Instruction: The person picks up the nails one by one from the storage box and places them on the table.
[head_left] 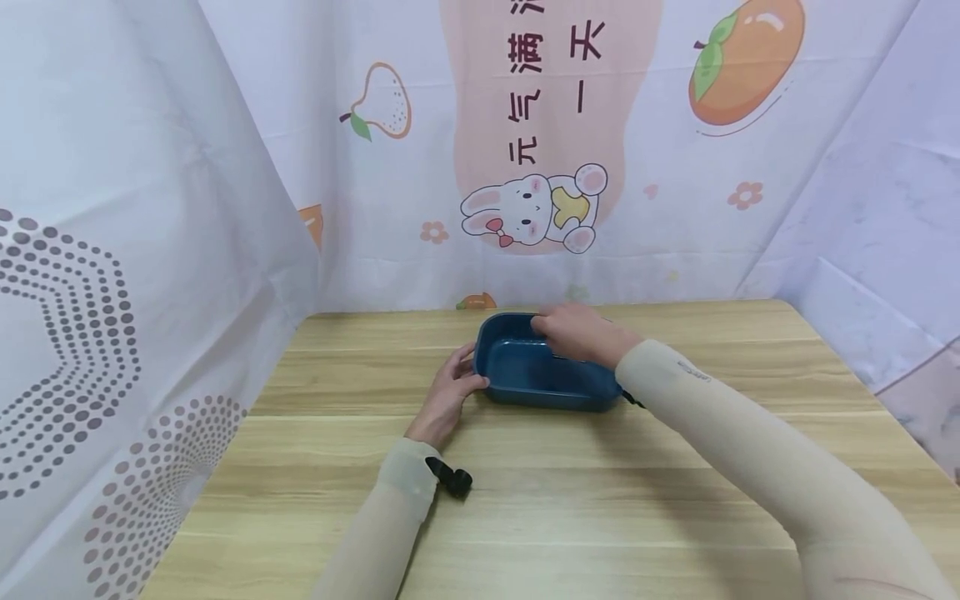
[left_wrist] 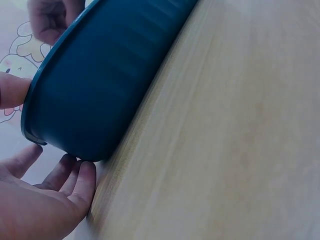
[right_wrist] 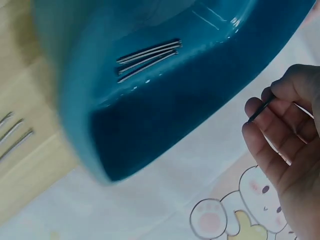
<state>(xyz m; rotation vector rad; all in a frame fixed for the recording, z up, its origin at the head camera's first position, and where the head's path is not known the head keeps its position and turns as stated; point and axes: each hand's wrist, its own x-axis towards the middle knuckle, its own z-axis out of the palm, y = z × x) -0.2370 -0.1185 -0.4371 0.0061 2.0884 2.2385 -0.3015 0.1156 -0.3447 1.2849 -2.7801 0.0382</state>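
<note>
A deep blue plastic bin [head_left: 547,402] stands on the table, its rounded end toward my left hand [head_left: 444,393]. That hand holds this end, with the thumb [left_wrist: 14,91] at the rim and the other fingers against the outer wall. My right hand [head_left: 581,332] is above the bin's far right part in the head view. Between its thumb and fingertips it pinches a thin, dark nail [right_wrist: 261,109]. Inside the bin, several silver nails [right_wrist: 149,52] lie side by side on the floor.
A few more nails [right_wrist: 17,144] lie on the table outside the bin, hidden behind the right arm in the head view. The wood-grain table [head_left: 525,508] ends at a printed cloth [head_left: 405,208] behind the bin. White cloth also hangs at the left and right.
</note>
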